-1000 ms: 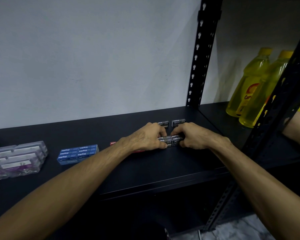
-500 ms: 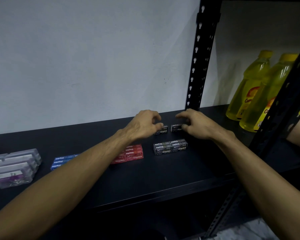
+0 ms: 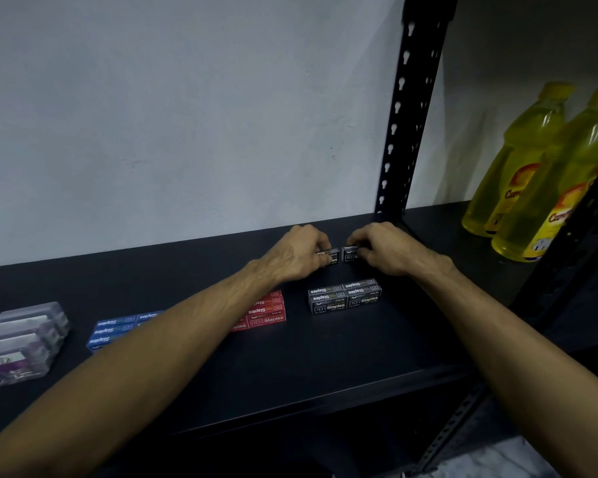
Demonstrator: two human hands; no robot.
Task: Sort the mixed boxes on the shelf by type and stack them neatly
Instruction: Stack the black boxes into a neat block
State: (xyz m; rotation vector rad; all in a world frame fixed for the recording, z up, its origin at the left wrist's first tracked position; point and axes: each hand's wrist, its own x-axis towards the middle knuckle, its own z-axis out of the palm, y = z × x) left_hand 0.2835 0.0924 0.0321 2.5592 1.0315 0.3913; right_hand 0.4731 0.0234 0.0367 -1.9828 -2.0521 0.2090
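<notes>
Hands meet near the back of the black shelf (image 3: 325, 367) in the head view, the only view there is. The left hand (image 3: 299, 257) curls its fingers round a small black staple box (image 3: 331, 256), and the right hand (image 3: 382, 248) pinches a second black staple box (image 3: 350, 254) just beside it; the two boxes sit apart by a narrow gap, both close to the white wall (image 3: 187, 115). Nearer the front edge lies a tidy block of black staple boxes (image 3: 344, 296), packed side by side and stacked, well clear of both hands. To its left a red stack of staple boxes (image 3: 266, 310) shows partly from under the left forearm, and further left a blue stack (image 3: 118, 329) is also half hidden by that arm. At the far left end stand clear plastic cases (image 3: 18, 343), stacked, with purple contents visible in the nearest one. A perforated black upright (image 3: 409, 108) rises behind the right hand. Beyond it, on the shelf's right part, two yellow bottles (image 3: 518, 174) stand close together.
</notes>
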